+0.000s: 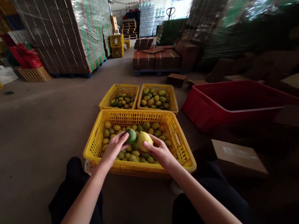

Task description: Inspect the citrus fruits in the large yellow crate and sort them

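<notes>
Over the near yellow crate (144,167), my left hand (114,146) is closed around a dark green lemon (131,136). A yellow lemon (144,141) is gripped in my right hand (159,150), close beside the green one. Below both hands, many green and yellow lemons (134,158) lie loose inside that crate. Parts of the pile are hidden behind my hands and the two held fruits.
Two more yellow crates hold fruit behind the near one: a left crate (102,101) and a right crate (174,100). A red tub (201,113) and a cardboard box (237,156) stand at the right. Wrapped pallet stacks (52,32) rise beyond.
</notes>
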The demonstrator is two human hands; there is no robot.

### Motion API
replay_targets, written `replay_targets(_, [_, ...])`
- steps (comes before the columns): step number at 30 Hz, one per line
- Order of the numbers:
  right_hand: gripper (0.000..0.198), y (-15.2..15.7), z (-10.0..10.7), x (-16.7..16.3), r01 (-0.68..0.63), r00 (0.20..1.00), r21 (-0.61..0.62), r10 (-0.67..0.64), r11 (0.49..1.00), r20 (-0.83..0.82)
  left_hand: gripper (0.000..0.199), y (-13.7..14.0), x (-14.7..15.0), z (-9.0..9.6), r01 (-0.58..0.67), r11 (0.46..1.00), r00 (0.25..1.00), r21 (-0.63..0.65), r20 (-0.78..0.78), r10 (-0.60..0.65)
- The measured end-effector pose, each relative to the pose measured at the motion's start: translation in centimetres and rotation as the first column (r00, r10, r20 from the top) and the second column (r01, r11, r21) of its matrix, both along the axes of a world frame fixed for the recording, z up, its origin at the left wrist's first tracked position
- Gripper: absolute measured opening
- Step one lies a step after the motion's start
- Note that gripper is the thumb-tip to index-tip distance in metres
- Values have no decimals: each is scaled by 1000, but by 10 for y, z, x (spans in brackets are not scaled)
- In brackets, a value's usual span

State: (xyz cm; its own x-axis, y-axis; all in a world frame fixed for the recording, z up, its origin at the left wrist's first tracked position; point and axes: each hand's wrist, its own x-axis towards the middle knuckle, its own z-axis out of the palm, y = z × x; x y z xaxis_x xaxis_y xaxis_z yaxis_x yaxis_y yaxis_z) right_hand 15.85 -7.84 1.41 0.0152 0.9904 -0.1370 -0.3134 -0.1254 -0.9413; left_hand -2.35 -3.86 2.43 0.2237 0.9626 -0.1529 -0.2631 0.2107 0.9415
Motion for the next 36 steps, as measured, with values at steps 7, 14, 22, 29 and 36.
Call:
replay_targets(7, [56, 0, 3, 0, -13, 1000, 7, 13, 1000, -8, 49, 0, 1, 0, 11, 991, 996, 130, -94, 1])
replay_targets(14, [52, -1, 2, 0, 18, 1000, 14, -18, 1000, -16, 51, 3, -2, -2, -29, 991, 993, 133, -113, 44])
replay_targets(22, [39, -2, 10, 0, -93, 974, 8, 93, 996, -207, 35, -1, 0, 3, 55, 998, 995, -30, 88, -52])
replay_targets(29, [27, 6, 9, 2, -140, 897, -115, 77, 983, -435, 36, -6, 13, 17, 87, 950, 926, -299, 377, 34])
replay_targets(36, [18, 9, 11, -3, -27, 830, -294, -143, 955, -539, 31, -4, 13, 20, 126, 889, 893, -440, 440, 91])
